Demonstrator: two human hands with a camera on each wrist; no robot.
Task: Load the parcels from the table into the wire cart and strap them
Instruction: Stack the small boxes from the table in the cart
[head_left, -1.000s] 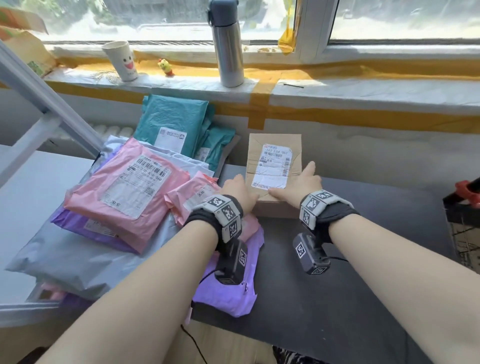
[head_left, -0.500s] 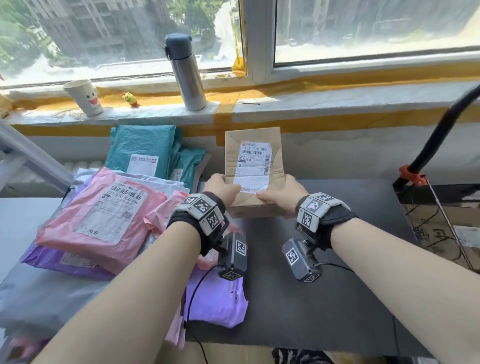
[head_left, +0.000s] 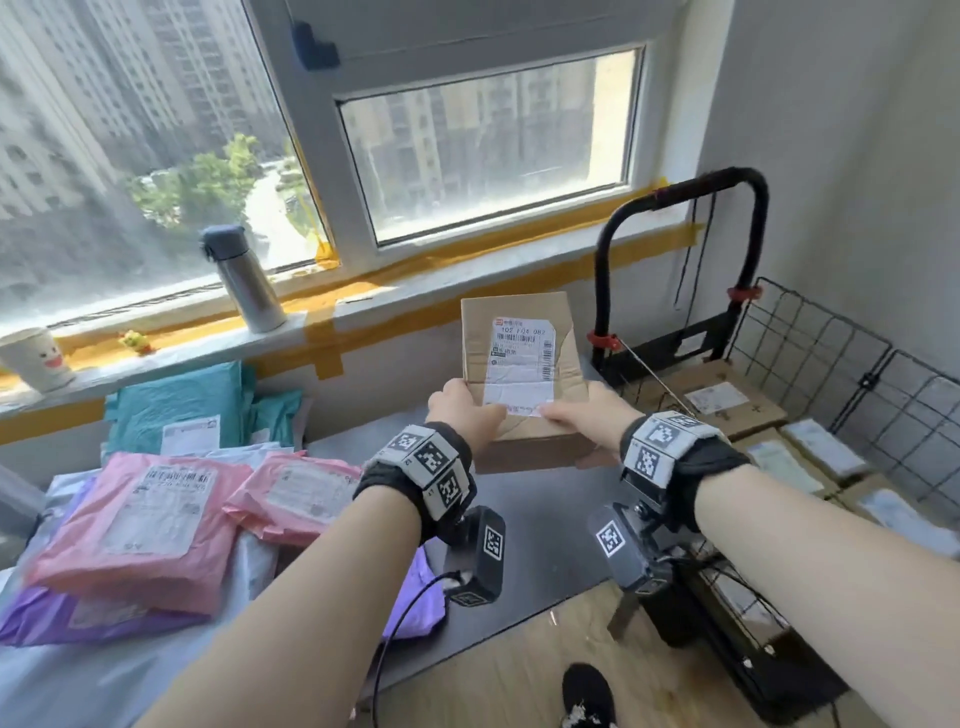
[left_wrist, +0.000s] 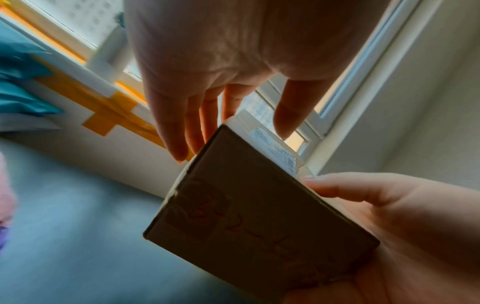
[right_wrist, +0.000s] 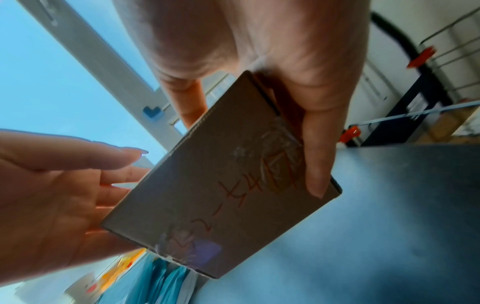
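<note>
White-labelled brown cardboard box (head_left: 519, 374), just lifted off the dark table (head_left: 545, 514), pinched thumb-over-fingers by left hand (head_left: 460, 410) and right hand (head_left: 584, 415); black wire cart (head_left: 810, 353), part-filled, waits beyond the right.

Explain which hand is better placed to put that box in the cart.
Probably right: the wire cart stands on that side, nearest the right hand gripping the cardboard box; the left hand is farther.
</note>
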